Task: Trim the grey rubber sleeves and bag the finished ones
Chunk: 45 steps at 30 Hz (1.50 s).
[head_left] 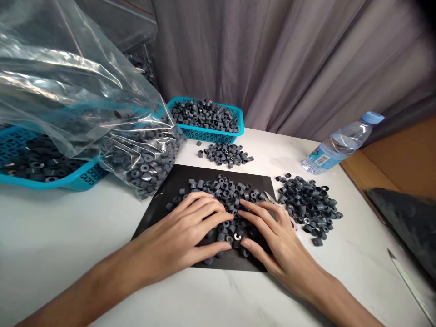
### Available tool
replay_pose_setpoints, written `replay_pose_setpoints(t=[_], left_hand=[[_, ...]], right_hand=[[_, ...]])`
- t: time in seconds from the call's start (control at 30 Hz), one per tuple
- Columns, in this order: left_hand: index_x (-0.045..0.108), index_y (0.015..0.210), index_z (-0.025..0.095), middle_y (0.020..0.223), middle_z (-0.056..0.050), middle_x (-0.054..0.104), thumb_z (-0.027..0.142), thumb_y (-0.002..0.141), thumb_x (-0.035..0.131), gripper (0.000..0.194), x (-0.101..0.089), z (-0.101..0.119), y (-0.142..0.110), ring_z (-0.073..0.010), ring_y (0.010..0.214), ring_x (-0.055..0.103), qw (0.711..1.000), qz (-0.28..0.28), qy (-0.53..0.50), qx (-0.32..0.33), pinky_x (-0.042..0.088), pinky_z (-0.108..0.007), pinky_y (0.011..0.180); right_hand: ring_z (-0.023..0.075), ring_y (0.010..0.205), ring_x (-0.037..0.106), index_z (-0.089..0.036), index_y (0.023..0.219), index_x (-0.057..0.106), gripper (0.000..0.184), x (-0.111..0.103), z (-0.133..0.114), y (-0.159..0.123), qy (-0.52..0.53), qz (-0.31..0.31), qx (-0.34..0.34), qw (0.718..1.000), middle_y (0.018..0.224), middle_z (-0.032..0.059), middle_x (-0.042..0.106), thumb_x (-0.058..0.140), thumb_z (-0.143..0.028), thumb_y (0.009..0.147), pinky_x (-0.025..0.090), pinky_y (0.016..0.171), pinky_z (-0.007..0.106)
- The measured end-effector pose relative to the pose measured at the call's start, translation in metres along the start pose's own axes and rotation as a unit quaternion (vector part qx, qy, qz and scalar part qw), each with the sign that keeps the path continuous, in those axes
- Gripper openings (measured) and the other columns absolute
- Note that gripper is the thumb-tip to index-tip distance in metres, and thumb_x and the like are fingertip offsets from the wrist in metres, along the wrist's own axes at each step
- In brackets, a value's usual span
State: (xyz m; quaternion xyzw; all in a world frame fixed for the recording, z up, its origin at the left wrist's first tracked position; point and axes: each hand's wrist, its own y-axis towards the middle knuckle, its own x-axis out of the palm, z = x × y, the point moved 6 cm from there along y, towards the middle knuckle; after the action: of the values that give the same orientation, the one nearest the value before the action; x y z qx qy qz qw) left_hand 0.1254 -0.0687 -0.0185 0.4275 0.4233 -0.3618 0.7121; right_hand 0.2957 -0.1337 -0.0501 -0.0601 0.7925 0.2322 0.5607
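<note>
A heap of small dark grey plastic caps (226,188), short and hollow, is spread over a black sheet (262,177) on the table. My left hand (194,227) lies palm down over the left part of the heap, fingers stretched out and thumb apart. From the other side my right hand (274,231) rests on the caps, its fingers apart and pointing left. Several caps lie between the two hands. What is under the palms is hidden. Beside my right hand, scissors (269,197) with a pink handle are partly covered.
A blue basket (211,135) of caps stands at the back, another blue basket (78,177) at the left. A clear plastic bag (146,154) of caps leans between them. Loose piles lie behind the sheet and at right. A water bottle (337,147) and a knife (405,277) are at right.
</note>
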Motion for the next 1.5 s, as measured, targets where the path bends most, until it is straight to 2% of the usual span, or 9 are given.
replay_pose_setpoints(t=[0.17,0.37,0.53,0.73,1.1,1.33,1.5], left_hand=[[0.058,0.134,0.023,0.13,-0.007,0.061,0.041,0.1,0.059,0.039,0.0,-0.003,-0.002,-0.0268,0.128,0.05,0.999,-0.002,0.028,-0.027,0.038,-0.042,0.11],[0.057,0.135,0.023,0.135,-0.006,0.059,0.041,0.1,0.06,0.039,-0.002,-0.007,-0.003,-0.0254,0.131,0.045,0.999,-0.002,0.045,-0.022,0.034,-0.041,0.112],[0.065,0.12,0.021,0.124,-0.005,0.066,0.037,0.1,0.06,0.026,-0.005,-0.01,-0.001,-0.0236,0.126,0.05,0.999,0.013,0.038,-0.017,0.036,-0.039,0.11],[0.067,0.113,0.02,0.118,-0.004,0.068,0.034,0.101,0.059,0.019,-0.004,-0.008,-0.001,-0.0224,0.122,0.053,0.999,0.006,0.028,-0.024,0.037,-0.039,0.108],[0.064,0.12,0.02,0.125,-0.004,0.067,0.023,0.102,0.056,0.02,-0.014,-0.009,0.001,-0.0201,0.121,0.055,0.998,0.042,0.041,-0.005,0.033,-0.038,0.112],[0.068,0.114,0.019,0.119,-0.005,0.072,0.022,0.102,0.056,0.017,-0.001,0.003,-0.001,-0.0217,0.119,0.059,0.998,0.022,0.026,0.049,0.035,-0.04,0.109],[0.068,0.112,0.018,0.121,-0.006,0.07,0.023,0.103,0.054,0.018,-0.001,0.0,-0.002,-0.022,0.118,0.058,0.999,0.024,0.019,0.036,0.036,-0.04,0.109]], right_hand=[[0.0294,0.137,0.039,-0.021,0.147,0.045,0.046,-0.001,0.0,-0.001,0.005,0.004,0.006,1.0,0.159,0.0031,0.046,0.049,-0.042,0.105,0.044,0.111,0.052],[0.0293,0.14,0.037,-0.024,0.162,0.024,0.065,0.003,0.0,0.0,-0.022,-0.021,0.006,1.0,0.167,0.001,0.034,0.046,-0.046,0.106,0.044,0.113,0.052],[0.0301,0.138,0.038,-0.024,0.159,0.032,0.059,0.005,0.001,0.0,-0.028,-0.041,0.004,0.999,0.166,-0.0011,0.036,0.045,-0.046,0.106,0.044,0.112,0.054],[0.0292,0.136,0.039,-0.022,0.155,0.038,0.054,0.003,0.002,-0.002,-0.012,-0.016,-0.003,1.0,0.161,0.0007,0.044,0.047,-0.043,0.106,0.047,0.109,0.052],[0.0286,0.137,0.042,-0.024,0.161,0.03,0.062,0.001,0.001,-0.002,-0.016,-0.003,0.004,1.0,0.163,0.0031,0.041,0.048,-0.043,0.105,0.047,0.112,0.052],[0.031,0.135,0.044,-0.026,0.153,0.046,0.051,0.0,-0.003,0.0,-0.042,-0.015,-0.015,0.999,0.163,0.0034,0.041,0.047,-0.043,0.105,0.049,0.108,0.056],[0.0311,0.136,0.043,-0.025,0.152,0.047,0.049,-0.001,-0.004,0.0,-0.04,-0.008,-0.024,0.999,0.162,0.0037,0.042,0.047,-0.041,0.106,0.049,0.108,0.057]])
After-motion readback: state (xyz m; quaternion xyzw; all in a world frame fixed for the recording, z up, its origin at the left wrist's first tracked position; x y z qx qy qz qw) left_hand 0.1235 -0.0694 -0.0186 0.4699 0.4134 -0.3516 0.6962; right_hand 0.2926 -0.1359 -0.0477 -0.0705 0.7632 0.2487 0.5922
